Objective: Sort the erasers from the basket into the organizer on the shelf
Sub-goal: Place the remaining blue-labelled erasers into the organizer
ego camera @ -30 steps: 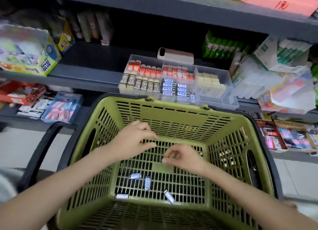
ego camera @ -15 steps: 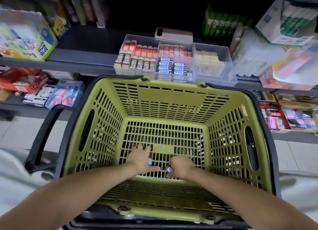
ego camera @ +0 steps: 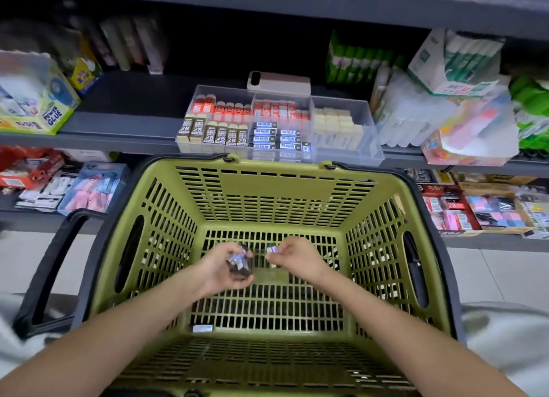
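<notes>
Both my hands are inside the green slotted basket (ego camera: 276,188), above its floor. My left hand (ego camera: 221,270) is cupped palm-up and holds a few small blue-and-white wrapped erasers (ego camera: 237,258). My right hand (ego camera: 300,258) pinches one more blue-and-white eraser (ego camera: 272,250) between fingertips, just right of the left hand. A single wrapped eraser (ego camera: 202,328) lies on the basket floor near its front left. The clear compartmented organizer (ego camera: 368,120) stands on the grey shelf behind the basket, with rows of red, brown 2B, blue and cream erasers.
A phone (ego camera: 279,83) lies behind the organizer. A glue box (ego camera: 35,99) sits at the shelf's left; bags and green packs (ego camera: 445,99) crowd the right. The basket's black handle (ego camera: 56,266) hangs down on the left. Lower shelves (ego camera: 490,212) hold boxed stationery.
My hands have lifted off the basket floor with erasers picked up; the left now cups a few and the right pinches one. One eraser stays on the floor.
</notes>
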{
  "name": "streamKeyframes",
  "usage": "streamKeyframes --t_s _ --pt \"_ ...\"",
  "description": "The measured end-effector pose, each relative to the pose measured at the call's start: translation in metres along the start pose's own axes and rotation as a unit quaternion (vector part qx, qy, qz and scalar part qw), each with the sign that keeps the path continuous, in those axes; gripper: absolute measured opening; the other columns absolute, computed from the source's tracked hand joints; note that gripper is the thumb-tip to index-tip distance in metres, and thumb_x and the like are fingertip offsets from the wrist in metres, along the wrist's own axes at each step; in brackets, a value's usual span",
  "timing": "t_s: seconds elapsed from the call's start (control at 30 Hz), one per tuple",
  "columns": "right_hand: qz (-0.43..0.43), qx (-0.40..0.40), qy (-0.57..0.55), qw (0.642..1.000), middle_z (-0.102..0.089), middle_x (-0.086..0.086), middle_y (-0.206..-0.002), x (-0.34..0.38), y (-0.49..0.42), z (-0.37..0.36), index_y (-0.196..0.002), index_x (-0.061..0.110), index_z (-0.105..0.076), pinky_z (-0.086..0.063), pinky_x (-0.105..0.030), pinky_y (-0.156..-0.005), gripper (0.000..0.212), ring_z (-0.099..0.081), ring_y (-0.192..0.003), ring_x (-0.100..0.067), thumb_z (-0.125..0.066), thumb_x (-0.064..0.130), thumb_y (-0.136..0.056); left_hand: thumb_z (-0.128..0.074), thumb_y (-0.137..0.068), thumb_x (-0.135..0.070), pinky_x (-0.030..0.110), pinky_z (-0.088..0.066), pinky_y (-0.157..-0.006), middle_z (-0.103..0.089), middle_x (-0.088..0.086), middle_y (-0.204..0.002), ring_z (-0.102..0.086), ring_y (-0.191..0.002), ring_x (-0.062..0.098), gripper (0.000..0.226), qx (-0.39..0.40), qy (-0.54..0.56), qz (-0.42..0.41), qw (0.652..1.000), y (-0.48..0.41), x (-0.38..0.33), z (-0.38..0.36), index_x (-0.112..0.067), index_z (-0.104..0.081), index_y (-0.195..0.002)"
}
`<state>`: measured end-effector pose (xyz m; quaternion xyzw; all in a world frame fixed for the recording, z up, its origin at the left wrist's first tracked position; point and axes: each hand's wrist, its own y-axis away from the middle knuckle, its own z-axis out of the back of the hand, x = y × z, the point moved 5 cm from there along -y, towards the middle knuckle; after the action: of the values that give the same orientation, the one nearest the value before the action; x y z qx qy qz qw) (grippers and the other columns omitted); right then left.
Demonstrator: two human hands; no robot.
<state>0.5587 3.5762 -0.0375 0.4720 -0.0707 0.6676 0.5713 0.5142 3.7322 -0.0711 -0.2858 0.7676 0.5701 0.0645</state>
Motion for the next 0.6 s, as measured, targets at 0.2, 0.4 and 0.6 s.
streamKeyframes --t_s 0.2,0.4,0.6 --pt "0.129 -0.058 0.022 0.99 -0.051 0.008 -0.059 0.062 0.024 0.004 -0.075 0.019 -0.058 -0.04 -0.03 -0.058 0.023 -0.044 -0.056 -0.011 -0.071 0.038 -0.077 -0.046 -0.077 -0.018 0.039 -0.053 -0.068 -0.064 0.012 -0.071 -0.061 -0.055 0.022 0.019 0.113 0.046 -0.017 0.992 0.041 -0.032 -0.035 -0.004 -0.058 -0.082" --pt "0.163 -0.102 -0.206 0.959 -0.053 0.011 -0.057 0.054 0.027 -0.001 -0.079 0.013 -0.062 -0.038 -0.019 -0.052 0.024 -0.045 -0.054 -0.005 -0.054 0.031 -0.093 -0.054 -0.091 -0.03 0.016 -0.042 -0.038 -0.058 0.014 -0.068 -0.056 -0.051 0.02 0.03 0.052 0.087 -0.028 0.994 0.066 -0.041 -0.017 -0.004 -0.059 -0.078" --pt "-0.027 0.207 -0.07 0.975 -0.064 0.001 -0.088 0.001 0.006 -0.086 -0.099 0.02 -0.06 -0.053 -0.018 -0.059 0.013 -0.058 -0.07 -0.01 -0.055 0.03 -0.092 -0.059 -0.079 -0.041 0.017 -0.036 -0.037 -0.061 0.005 -0.068 -0.057 -0.054 0.013 0.032 0.092 0.02 -0.216 0.972 0.095 -0.092 0.006 -0.011 -0.069 -0.073"
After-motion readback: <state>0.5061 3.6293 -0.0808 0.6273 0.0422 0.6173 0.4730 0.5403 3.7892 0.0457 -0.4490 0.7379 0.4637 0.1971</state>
